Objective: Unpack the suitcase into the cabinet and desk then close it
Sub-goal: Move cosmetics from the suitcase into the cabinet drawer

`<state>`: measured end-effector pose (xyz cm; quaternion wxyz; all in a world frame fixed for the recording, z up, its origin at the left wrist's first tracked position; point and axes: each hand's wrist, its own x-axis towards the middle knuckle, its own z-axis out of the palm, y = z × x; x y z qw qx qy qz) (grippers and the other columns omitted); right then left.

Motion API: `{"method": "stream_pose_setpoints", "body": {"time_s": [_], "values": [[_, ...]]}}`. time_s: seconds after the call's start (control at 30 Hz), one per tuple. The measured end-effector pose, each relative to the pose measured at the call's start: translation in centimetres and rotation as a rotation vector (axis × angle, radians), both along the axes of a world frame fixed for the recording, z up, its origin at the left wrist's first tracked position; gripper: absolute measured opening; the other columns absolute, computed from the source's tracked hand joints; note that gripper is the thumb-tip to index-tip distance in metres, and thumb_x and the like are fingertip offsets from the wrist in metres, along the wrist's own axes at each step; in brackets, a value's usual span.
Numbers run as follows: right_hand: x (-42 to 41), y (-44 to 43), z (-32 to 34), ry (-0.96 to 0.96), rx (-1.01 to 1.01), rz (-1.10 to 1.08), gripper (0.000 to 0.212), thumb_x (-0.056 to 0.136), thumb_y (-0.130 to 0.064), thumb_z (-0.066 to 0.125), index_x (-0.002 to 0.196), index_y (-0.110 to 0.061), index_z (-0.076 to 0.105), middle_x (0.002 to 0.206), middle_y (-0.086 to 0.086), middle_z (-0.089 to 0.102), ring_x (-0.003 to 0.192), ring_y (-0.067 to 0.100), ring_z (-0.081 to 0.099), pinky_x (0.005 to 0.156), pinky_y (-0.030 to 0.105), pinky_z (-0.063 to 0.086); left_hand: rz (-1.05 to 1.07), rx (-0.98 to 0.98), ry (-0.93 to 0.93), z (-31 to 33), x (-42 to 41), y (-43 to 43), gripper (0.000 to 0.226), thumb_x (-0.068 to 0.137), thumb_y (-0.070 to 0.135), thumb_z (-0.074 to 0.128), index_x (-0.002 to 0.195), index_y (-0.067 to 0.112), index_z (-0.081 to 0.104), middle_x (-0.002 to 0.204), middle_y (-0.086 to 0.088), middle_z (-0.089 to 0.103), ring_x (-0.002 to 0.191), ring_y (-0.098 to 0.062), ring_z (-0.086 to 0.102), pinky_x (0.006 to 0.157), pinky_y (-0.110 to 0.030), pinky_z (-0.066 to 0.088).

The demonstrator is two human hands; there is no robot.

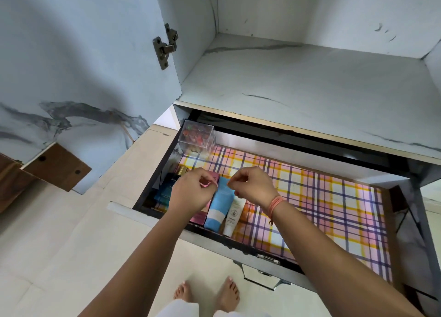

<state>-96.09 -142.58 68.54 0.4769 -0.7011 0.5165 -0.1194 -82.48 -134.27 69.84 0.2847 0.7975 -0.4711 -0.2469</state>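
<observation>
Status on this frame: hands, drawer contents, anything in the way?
Over the drawer, left hand and right hand, fingers curled; any hold unclear. Inside at left: blue tube, white tube, pink box. Nothing blocking; suitcase out of view.

floor (59, 245): pale tiles | wood panel (57, 171): far left, 2 holes | plaid liner (334, 209): pink/yellow

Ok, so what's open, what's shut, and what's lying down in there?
Drawer, pulled open.
Cabinet door, open.
Clear box, upright.
Pink box, lying flat.
Blue tube, lying flat.
White tube, lying flat.
Left hand, fingers curled; grip unclear.
Right hand, fingers curled; grip unclear.
</observation>
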Motion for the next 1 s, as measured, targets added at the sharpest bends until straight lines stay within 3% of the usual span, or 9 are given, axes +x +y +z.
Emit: {"method": "stream_pose_setpoints", "body": {"time_s": [0.13, 0.23, 0.37, 0.53, 0.67, 0.87, 1.0], "values": [[1.9, 1.5, 2.6, -0.215, 0.098, -0.066, 0.013, 0.084, -0.011, 0.067, 0.072, -0.016, 0.067, 0.072, 0.004, 0.068, 0.064, 0.019, 0.064, 0.073, 0.039, 0.058, 0.153, -0.099, 0.146, 1.1, 0.5, 1.3, 0.009, 0.085, 0.015, 0.065, 0.093, 0.017, 0.066, 0.092, 0.005, 0.069, 0.088, -0.011, 0.063, 0.084, -0.031, 0.05], [3.4, 3.7, 4.6, -0.323, 0.12, -0.053, 0.019, 0.085, -0.007, 0.066, 0.069, -0.016, 0.065, 0.064, 0.0, 0.065, 0.058, 0.014, 0.06, 0.063, 0.03, 0.054, 0.333, -0.22, 0.324, 2.5, 0.8, 2.9, 0.011, 0.084, 0.009, 0.064, 0.091, 0.017, 0.067, 0.087, 0.004, 0.069, 0.084, -0.01, 0.065, 0.083, -0.032, 0.053], [5.1, 7.3, 7.0, -0.467, 0.166, -0.106, 0.011, 0.086, -0.003, 0.064, 0.076, -0.008, 0.067, 0.069, 0.006, 0.064, 0.057, 0.015, 0.058, 0.052, 0.021, 0.05, 0.482, -0.394, 0.523, 4.8, 1.4, 6.4, 0.014, 0.086, 0.003, 0.061, 0.091, 0.015, 0.067, 0.083, -0.002, 0.068, 0.076, -0.013, 0.062, 0.079, -0.03, 0.052], [7.6, 14.5, 9.1, -0.512, 0.19, -0.001, 0.014, 0.087, -0.005, 0.063, 0.075, -0.011, 0.066, 0.069, 0.003, 0.063, 0.056, 0.014, 0.059, 0.053, 0.019, 0.05, 0.664, -0.552, 0.701, 6.9, 3.3, 14.9, 0.011, 0.088, 0.005, 0.06, 0.094, 0.011, 0.066, 0.089, -0.008, 0.066, 0.08, -0.018, 0.062, 0.075, -0.028, 0.052], [9.7, 23.3, 8.7, -0.471, 0.203, 0.153, 0.009, 0.086, -0.006, 0.064, 0.078, -0.009, 0.068, 0.071, 0.001, 0.064, 0.058, 0.013, 0.06, 0.058, 0.021, 0.052, 0.803, -0.57, 0.818, 6.7, 4.4, 25.1, 0.009, 0.089, 0.005, 0.059, 0.092, 0.011, 0.065, 0.092, -0.009, 0.066, 0.081, -0.019, 0.062, 0.078, -0.028, 0.055], [16.0, 42.2, 7.0, -0.397, 0.364, 0.524, 0.004, 0.088, -0.01, 0.065, 0.085, -0.006, 0.067, 0.071, 0.002, 0.062, 0.058, 0.013, 0.06, 0.062, 0.023, 0.054, 1.179, -0.716, 0.731, 5.6, 7.1, 46.9, 0.01, 0.09, 0.005, 0.056, 0.089, 0.012, 0.063, 0.089, -0.006, 0.066, 0.079, -0.018, 0.062, 0.083, -0.031, 0.053], [19.4, 55.6, 5.9, -0.327, 0.473, 0.809, 0.007, 0.089, -0.008, 0.064, 0.091, -0.002, 0.065, 0.072, 0.003, 0.059, 0.059, 0.014, 0.058, 0.06, 0.021, 0.053, 1.474, -0.822, 0.64, 4.1, 6.5, 60.5, 0.011, 0.091, 0.004, 0.054, 0.089, 0.012, 0.062, 0.086, -0.007, 0.065, 0.075, -0.016, 0.06, 0.076, -0.029, 0.052]]}}
